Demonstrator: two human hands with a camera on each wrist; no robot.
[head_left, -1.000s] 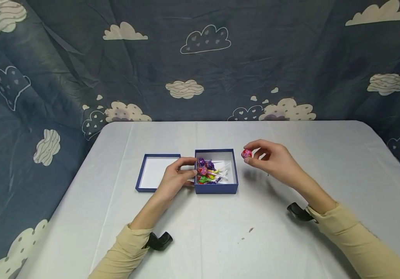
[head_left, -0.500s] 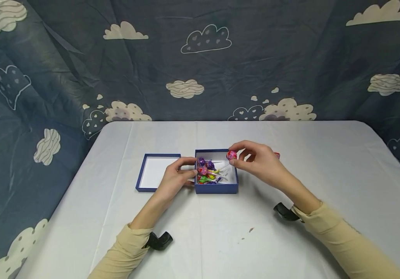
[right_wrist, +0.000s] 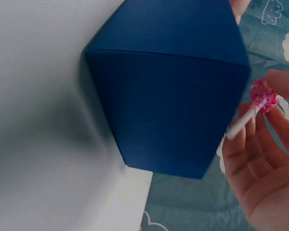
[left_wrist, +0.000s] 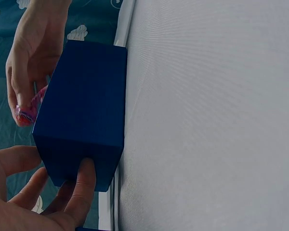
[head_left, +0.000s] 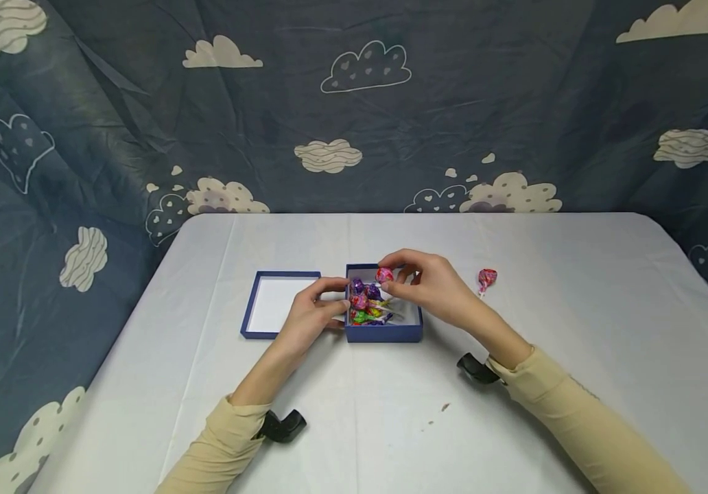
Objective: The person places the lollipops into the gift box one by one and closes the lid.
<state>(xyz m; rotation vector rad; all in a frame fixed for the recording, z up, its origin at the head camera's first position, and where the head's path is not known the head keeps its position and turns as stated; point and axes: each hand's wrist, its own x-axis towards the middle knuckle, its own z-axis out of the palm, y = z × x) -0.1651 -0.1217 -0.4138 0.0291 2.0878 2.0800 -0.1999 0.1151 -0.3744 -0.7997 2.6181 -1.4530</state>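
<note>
Between the fingertips of my right hand (head_left: 434, 283) is a lollipop (head_left: 384, 274) in a pink-red wrapper, pinched by its round head over the inside of a blue box (head_left: 383, 334). The right wrist view shows its white stick (right_wrist: 243, 123) pointing down toward the palm, beside the box wall. Several wrapped lollipops (head_left: 360, 302), purple, pink, green and yellow, lie in the box's left half. My left hand (head_left: 307, 317) rests its fingertips against the box's left side; in the left wrist view one finger (left_wrist: 86, 180) lies against the blue wall.
Left of the box lies its blue-rimmed lid (head_left: 267, 305), white inside facing up, partly behind the left hand. Another red lollipop (head_left: 487, 278) lies on the white-covered table (head_left: 564, 274) to the right. A dark cloud-patterned cloth (head_left: 267, 123) hangs behind the table.
My right hand has moved left with the lollipop, from beside the box to over its inside. The red lollipop on the table has come into sight. The left hand stays in place.
</note>
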